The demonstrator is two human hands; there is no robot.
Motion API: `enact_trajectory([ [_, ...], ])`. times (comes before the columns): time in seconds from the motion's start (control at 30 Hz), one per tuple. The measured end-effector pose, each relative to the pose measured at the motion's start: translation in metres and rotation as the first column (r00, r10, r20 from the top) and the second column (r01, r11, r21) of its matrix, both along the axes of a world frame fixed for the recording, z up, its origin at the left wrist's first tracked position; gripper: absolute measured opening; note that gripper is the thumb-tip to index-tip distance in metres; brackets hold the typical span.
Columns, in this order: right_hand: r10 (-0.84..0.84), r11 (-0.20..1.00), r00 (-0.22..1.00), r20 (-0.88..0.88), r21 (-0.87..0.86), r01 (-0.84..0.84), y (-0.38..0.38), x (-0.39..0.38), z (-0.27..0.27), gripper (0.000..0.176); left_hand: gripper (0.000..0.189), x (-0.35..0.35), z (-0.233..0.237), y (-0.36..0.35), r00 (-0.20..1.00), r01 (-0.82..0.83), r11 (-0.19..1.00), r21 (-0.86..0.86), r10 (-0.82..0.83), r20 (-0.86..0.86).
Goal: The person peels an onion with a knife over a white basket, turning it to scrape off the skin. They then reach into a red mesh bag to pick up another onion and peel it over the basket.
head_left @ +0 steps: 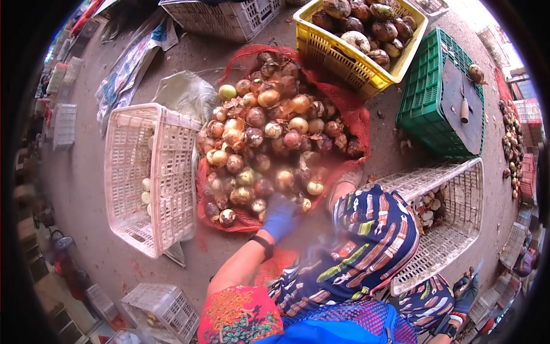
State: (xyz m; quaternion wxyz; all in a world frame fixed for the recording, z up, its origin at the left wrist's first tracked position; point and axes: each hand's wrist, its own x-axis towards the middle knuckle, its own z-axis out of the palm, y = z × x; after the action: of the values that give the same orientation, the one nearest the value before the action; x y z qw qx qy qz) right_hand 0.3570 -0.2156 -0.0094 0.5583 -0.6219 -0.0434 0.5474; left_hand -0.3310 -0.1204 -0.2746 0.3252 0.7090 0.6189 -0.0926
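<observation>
My left hand (280,217), in a blue glove with a dark band at the wrist, reaches down to the near edge of a heap of onions (269,129). Its fingertips are smeared and partly hidden among them. The onions, brown, purplish and pale, lie on a spread red mesh sack (349,109). Far to the right, past my patterned trouser leg, my right hand (465,291) wears a dark bluish glove, with a watch at the wrist. Its fingers look curled, and a thin pale sliver sticks out by them; I cannot tell what it is.
A white crate (134,172) with a few pale onions lies left; another white crate (452,229) holds onions and scraps at right. Behind are a yellow crate (338,60) full of onions and a green crate (421,106) bearing a board and a wooden-handled knife (464,110).
</observation>
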Motion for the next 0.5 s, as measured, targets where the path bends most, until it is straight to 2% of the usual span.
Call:
enact_trajectory([
  [0.1, 0.035, 0.999, 0.999, 0.006, 0.005, -0.035, -0.002, 0.015, -0.007, 0.040, 0.049, -0.023, -0.010, -0.049, 0.994, -0.078, 0.990, 0.121, 0.069, 0.080],
  [0.2, 0.039, 0.999, 0.999, 0.012, -0.026, -0.039, -0.001, 0.017, -0.008, 0.040, 0.043, -0.040, 0.019, -0.042, 0.951, -0.308, 0.951, 0.035, 0.307, 0.040],
  [0.23, 0.036, 0.999, 0.999, 0.007, -0.034, -0.036, 0.000, 0.018, -0.009, 0.041, 0.038, -0.044, 0.014, -0.038, 0.927, -0.371, 0.917, 0.143, 0.376, -0.007],
  [0.33, 0.010, 0.999, 1.000, 0.024, -0.053, -0.009, 0.002, 0.015, -0.008, 0.041, 0.035, -0.059, 0.009, 0.007, 0.906, -0.423, 0.904, 0.060, 0.422, 0.029],
  [0.43, -0.011, 0.998, 0.996, 0.092, -0.063, 0.017, 0.010, -0.002, -0.006, 0.041, 0.033, -0.054, -0.032, 0.044, 0.963, -0.269, 0.946, 0.178, 0.265, 0.050],
  [0.5, 0.015, 0.998, 0.990, 0.143, -0.069, -0.006, 0.010, -0.006, -0.004, 0.040, 0.035, -0.038, -0.046, 0.061, 0.965, -0.257, 0.955, 0.146, 0.245, 0.094],
])
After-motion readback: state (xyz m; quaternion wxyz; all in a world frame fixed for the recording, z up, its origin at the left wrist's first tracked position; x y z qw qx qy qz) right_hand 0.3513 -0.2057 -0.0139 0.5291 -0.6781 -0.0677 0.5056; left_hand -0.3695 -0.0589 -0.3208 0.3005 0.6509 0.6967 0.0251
